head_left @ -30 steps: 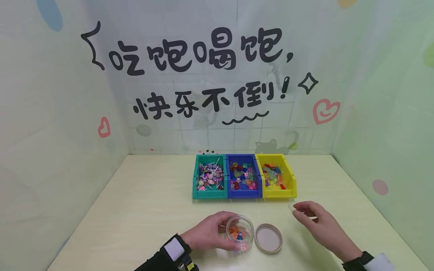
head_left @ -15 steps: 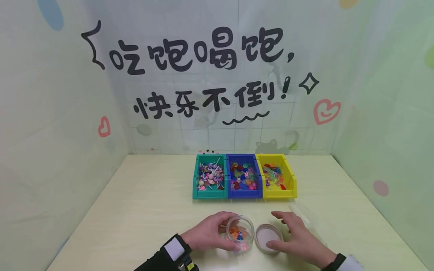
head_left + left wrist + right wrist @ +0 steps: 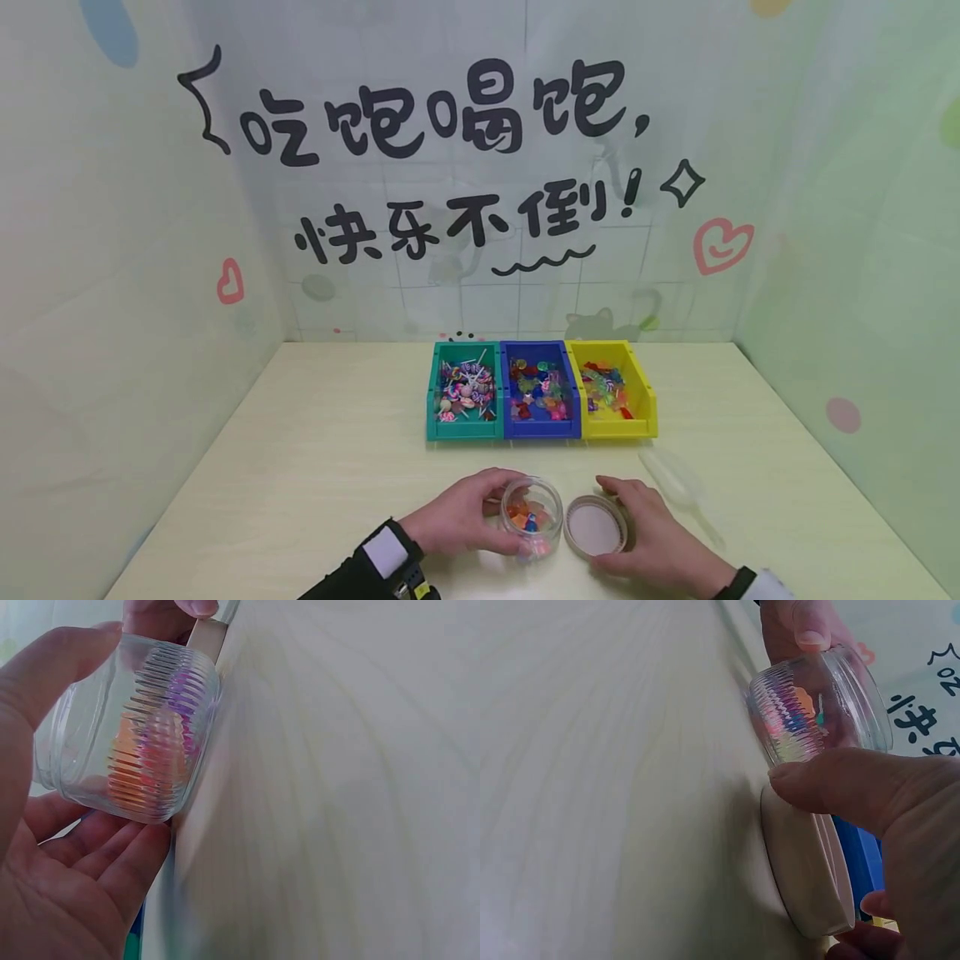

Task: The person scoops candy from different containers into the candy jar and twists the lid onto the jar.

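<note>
My left hand [image 3: 465, 512] grips a clear ribbed jar [image 3: 556, 537], thumb on one side and fingers on the other. The jar stands uncapped on the table, with orange, blue and pink translucent candy-like pieces [image 3: 527, 515] inside. Just right of it a round beige lid [image 3: 595, 530] lies with its hollow side up. My right hand [image 3: 663, 542] holds this lid by the rim, thumb at the near side and fingers at the far side. In the right wrist view the thumb touches the edge of the lid [image 3: 802, 862]; the fingertips are partly hidden.
Green [image 3: 465, 430], blue [image 3: 542, 429] and yellow [image 3: 642, 408] bins stand joined behind the hands, with miniature lollipops and colourful pieces inside. A clear plastic spoon [image 3: 677, 479] lies beyond the right hand. Printed fabric walls enclose the pale table [image 3: 322, 433].
My right hand has let go of the clear spoon on the table, moved left and closed around the lid. The left hand and the jar have stayed in place.
</note>
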Tool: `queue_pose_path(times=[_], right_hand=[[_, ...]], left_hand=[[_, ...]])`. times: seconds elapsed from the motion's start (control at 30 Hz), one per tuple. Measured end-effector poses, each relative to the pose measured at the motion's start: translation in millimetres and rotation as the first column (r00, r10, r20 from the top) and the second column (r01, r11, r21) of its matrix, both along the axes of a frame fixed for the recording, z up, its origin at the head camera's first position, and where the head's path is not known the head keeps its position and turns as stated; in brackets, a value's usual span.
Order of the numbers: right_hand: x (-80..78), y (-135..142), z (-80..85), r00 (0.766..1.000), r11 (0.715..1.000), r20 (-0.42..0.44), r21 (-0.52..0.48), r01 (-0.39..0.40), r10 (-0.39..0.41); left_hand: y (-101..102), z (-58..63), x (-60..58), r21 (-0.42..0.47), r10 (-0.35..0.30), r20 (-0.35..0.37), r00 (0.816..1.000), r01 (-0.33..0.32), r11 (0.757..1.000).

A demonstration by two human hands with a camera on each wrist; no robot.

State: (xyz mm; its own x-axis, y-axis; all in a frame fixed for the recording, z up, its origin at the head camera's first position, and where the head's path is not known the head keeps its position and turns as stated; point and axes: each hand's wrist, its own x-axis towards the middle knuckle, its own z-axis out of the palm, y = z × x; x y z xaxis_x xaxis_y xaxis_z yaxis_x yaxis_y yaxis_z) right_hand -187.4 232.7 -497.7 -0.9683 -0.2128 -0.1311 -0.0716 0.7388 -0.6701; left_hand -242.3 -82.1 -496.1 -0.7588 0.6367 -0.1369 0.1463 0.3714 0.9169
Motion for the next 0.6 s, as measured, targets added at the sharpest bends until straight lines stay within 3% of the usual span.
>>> queue_pose_path(times=[0.37,0.6], right_hand=[[-0.5,2.2,-2.1,0.999,0.999,-0.018,0.032,-0.043,0.043],[2.5,0.6,1.1,1.0,1.0,0.01,0.019,-0.01,0.01]], left_hand=[[0.6,1.8,1.3,-0.011,0.011,0.018,1.0,-0.011,1.0],[0.6,1.4,2.0,0.002,0.011,0.032,0.999,-0.011,1.0]])
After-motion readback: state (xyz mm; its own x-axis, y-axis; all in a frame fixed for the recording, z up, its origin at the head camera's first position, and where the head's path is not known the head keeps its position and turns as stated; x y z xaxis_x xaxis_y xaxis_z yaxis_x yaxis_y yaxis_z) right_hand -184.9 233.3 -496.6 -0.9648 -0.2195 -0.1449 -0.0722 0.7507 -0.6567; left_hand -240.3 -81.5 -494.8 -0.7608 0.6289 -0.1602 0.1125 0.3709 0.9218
